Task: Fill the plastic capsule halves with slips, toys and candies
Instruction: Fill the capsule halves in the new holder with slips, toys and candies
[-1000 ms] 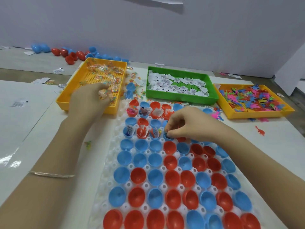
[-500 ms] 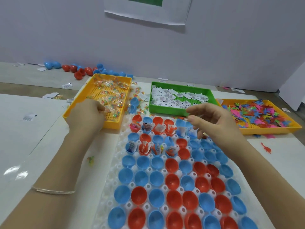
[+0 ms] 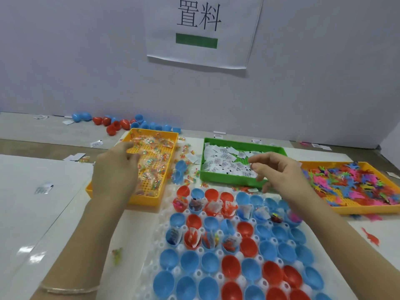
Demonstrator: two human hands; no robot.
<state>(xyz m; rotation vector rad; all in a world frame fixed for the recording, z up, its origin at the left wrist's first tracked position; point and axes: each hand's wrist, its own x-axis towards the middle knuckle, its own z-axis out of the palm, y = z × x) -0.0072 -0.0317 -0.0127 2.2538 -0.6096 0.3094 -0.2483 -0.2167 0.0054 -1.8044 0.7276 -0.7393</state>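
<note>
We see capsule halves (image 3: 229, 263) in rows just nearer us than both hands, most unfilled. The green tray (image 3: 227, 182) lies under our right hand (image 3: 279, 172), fingers loose, holding nothing; pinch one slip (image 3: 225, 164) only. Over the candies (image 3: 153, 161) our left hand (image 3: 114, 169), grip hidden, can't tell.

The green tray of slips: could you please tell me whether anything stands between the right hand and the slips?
Nothing visible does. The right hand hovers over the near wall of the green tray, fingers loosely spread and holding nothing, and the slips lie uncovered just beyond its fingertips.
</note>
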